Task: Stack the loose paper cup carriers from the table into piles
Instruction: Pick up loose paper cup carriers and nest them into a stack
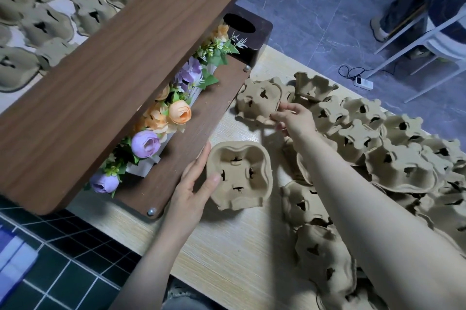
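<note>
Brown pulp cup carriers lie loose over the right half of the light wooden table (234, 254). My left hand (195, 183) holds one carrier (240, 174) cavity side up at the table's middle, thumb over its near-left rim and fingers along its left side. My right hand (293, 117) reaches farther back and pinches the near edge of an upside-down carrier (257, 102) beside the shelf. A heap of several carriers (393, 158) spreads to the right, partly under my right forearm.
A wooden two-level shelf (100, 77) with artificial flowers (161, 123) stands on the left, touching my left hand's side. More carriers (42, 14) lie on a surface beyond it. A dark box with a hole (242, 25) stands behind. A person's legs and chair (428, 19) are at the back right.
</note>
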The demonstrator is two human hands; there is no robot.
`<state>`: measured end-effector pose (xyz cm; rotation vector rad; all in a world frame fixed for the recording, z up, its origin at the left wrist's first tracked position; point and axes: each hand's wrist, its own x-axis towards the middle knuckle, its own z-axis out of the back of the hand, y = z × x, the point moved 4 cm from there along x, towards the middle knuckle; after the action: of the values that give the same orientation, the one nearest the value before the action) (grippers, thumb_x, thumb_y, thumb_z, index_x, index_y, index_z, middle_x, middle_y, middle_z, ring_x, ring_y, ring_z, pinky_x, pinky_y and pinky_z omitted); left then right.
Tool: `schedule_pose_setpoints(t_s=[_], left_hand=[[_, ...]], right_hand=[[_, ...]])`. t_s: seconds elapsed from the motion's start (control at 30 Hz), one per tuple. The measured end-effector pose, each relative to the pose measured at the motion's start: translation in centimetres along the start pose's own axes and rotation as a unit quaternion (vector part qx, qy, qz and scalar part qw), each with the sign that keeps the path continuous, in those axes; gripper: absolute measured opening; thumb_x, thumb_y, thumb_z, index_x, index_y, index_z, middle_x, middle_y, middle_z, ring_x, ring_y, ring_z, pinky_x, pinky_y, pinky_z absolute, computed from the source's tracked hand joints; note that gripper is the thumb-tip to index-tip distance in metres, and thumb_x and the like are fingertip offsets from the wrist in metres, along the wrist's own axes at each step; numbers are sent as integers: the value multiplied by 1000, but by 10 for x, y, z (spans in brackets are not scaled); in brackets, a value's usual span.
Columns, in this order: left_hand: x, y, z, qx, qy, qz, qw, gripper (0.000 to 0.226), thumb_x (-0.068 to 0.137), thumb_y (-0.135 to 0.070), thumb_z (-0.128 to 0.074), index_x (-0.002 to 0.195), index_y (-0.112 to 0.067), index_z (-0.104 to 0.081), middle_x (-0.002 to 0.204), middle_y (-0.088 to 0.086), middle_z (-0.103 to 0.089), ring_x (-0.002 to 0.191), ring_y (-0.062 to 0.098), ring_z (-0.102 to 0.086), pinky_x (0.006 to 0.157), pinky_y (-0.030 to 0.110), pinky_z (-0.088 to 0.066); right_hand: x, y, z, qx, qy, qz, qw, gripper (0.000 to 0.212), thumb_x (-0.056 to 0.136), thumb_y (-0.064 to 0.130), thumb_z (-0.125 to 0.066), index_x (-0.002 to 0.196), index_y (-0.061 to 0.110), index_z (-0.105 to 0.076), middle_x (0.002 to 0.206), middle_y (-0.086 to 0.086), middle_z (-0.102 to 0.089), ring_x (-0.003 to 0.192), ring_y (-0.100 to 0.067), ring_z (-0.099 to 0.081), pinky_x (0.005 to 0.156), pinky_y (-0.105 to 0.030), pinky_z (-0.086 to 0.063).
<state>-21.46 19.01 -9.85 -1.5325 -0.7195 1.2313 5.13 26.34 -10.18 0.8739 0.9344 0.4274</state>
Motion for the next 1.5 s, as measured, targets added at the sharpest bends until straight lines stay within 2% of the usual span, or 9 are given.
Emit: schedule_pose_setpoints(t_s=[0.2,0.37,0.6,0.8,0.97,1.13,1.23,1.4,1.5], left_hand=[[0,0,1,3,-6,3,1000,57,76,-60,-62,127,-71,-41,144,-29,-42,132,-16,-36,114,29,-32],[-5,-4,-6,39,7,-38,998,46,97,-44,-50,136,-63,-35,148,-22,-35,137,-13,-29,108,13,-29],[-5,-6,-10,-7,21,-50,999,30,96,-40,-54,126,-42,-58,149,-9,-39,139,-5,-32,107,6,-29],[-7,-15,-10,-47,17,-44,998,34,94,-38,-48,119,-26,-67,145,-4,-46,136,-9,-35,97,1,-32],[-6,-17,-10,-109,-24,3,994,29,82,-53,-61,98,-35,-75,138,-12,-52,130,-5,-44,114,31,-35],[-2,-23,-13,-90,-66,6,994,46,67,-60,-70,82,-17,-72,124,13,-61,127,21,-52,112,40,-39],[-1,-26,-16,-81,-70,18,994,35,73,-45,-79,75,-12,-68,127,2,-61,124,17,-54,95,24,-46],[1,-25,-16,-83,-79,13,993,25,80,-29,-77,60,-23,-64,125,1,-63,128,13,-51,109,34,-36],[2,-23,-13,-83,-75,21,993,22,84,-23,-75,67,-16,-63,128,-1,-62,123,9,-54,107,33,-38]], right_hand=[[-20,5,-3,72,5,-8,997,25,86,-6,-59,74,17,-59,66,-1,-60,41,-4,-47,41,-14,-35],[-46,11,14,112,-23,55,992,18,89,2,-60,101,13,-67,70,1,-57,47,-4,-43,44,-15,-31],[-119,25,42,72,-43,236,968,21,92,-3,-58,102,14,-65,69,9,-54,58,-8,-45,56,-18,-39],[-173,9,26,4,-10,336,942,25,86,-6,-67,102,13,-65,79,-4,-60,61,-7,-46,59,-20,-40],[-197,-7,4,-203,5,485,850,18,86,2,-69,101,11,-65,92,3,-61,71,-8,-54,62,-25,-47],[-203,-23,-7,-259,6,488,833,16,90,4,-65,103,14,-64,95,3,-58,71,-11,-52,57,-37,-49],[-202,-25,-6,-262,15,478,838,19,91,5,-64,105,18,-61,94,4,-56,73,-8,-52,57,-38,-49],[-200,-3,14,-184,-57,468,862,19,86,6,-69,105,6,-66,104,-2,-57,88,6,-54,75,-13,-48],[-183,8,32,-165,-129,400,892,29,85,12,-73,112,16,-64,106,5,-51,73,-3,-49,71,-17,-45]])
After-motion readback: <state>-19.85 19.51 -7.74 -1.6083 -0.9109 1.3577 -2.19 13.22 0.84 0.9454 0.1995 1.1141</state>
